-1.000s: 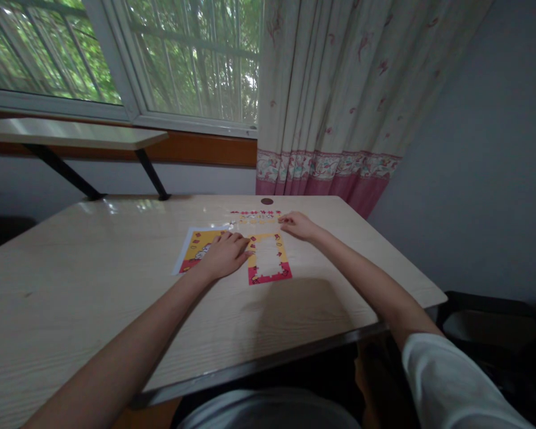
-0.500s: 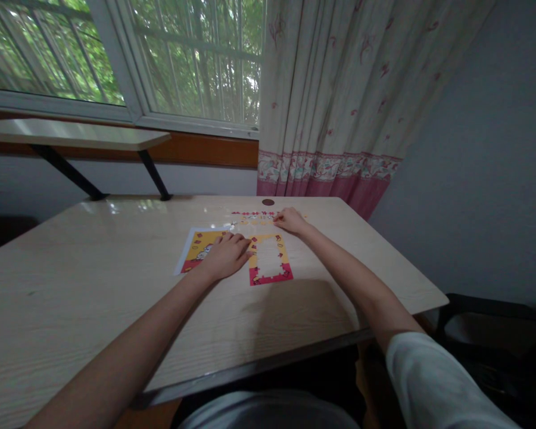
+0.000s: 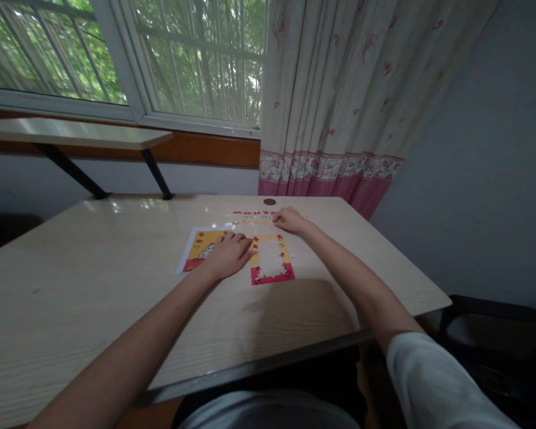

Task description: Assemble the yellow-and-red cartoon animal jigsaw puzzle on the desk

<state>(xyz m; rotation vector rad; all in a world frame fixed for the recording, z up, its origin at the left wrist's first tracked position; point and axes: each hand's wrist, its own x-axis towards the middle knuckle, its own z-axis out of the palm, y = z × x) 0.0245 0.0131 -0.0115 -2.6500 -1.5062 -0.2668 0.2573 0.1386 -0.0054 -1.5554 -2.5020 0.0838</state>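
Note:
A jigsaw border (image 3: 272, 278), yellow above and red below, lies on the table with its middle bare. My left hand (image 3: 230, 253) rests palm down with fingers stretched out, between this border and a printed picture sheet (image 3: 195, 255), covering part of both. Behind the border, loose puzzle pieces (image 3: 254, 215) lie in rows of red, pale and yellow. My right hand (image 3: 290, 220) is at the right end of those rows, its fingertips pinched together low over the pieces. Whatever is between those fingertips is too small to make out.
The pale wooden table (image 3: 116, 286) reaches back to the curtain (image 3: 330, 119). A raised shelf (image 3: 93, 132) on black brackets stands at the back left. A dark round disc (image 3: 270, 202) sits near the rear edge. A black chair (image 3: 495, 310) is at the right.
Both hands keep nearly the same places and poses. The whole view has shifted very slightly; the border and the pieces have not visibly moved on the table.

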